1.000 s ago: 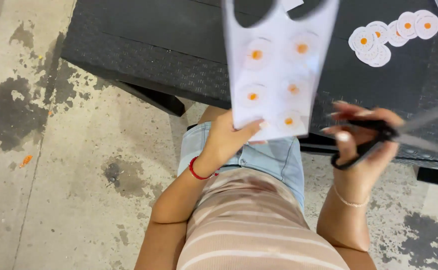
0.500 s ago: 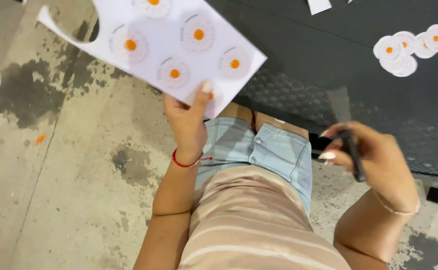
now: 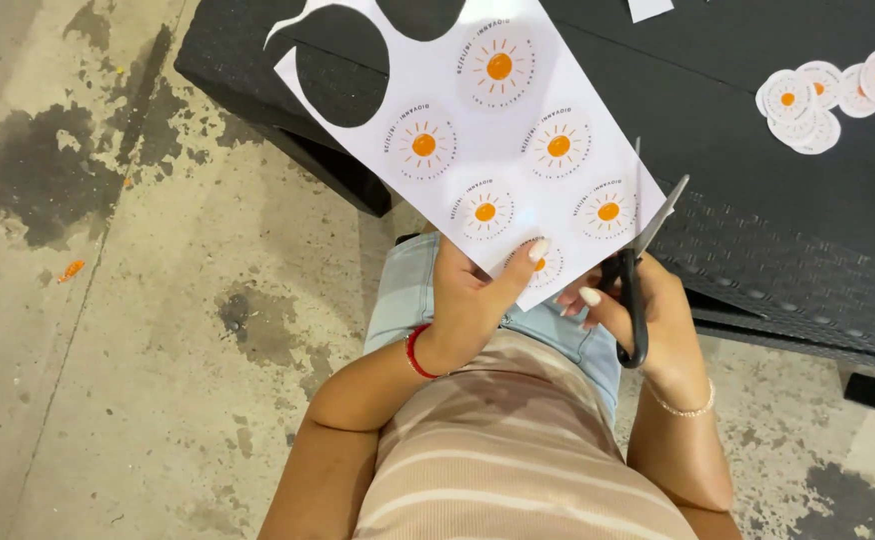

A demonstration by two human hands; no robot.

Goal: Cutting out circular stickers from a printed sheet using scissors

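A: Two hands meet at the lower edge of one white sheet [image 3: 478, 130], which we see held tilted above the lap, its upper part over the edge of the black table [image 3: 758, 220]. What does each hand do?

B: We note the left hand [image 3: 473, 300] pinching the sheet's lower corner, thumb pressed on its face. The right hand [image 3: 648, 315] is closed through the black handles of the scissors [image 3: 638, 270], whose blades stand slightly parted at the sheet's right edge.

A: How do we describe the sheet itself?

B: We count six round orange sun prints [image 3: 499, 66] left on it; rounded pieces are cut out of its upper left part, where the dark table shows through.

A: And beside it?

B: We find a row of overlapping cut-out discs [image 3: 808, 105] lying on the table at upper right, well apart from the hands. Stained concrete floor [image 3: 108, 330] lies to the left.
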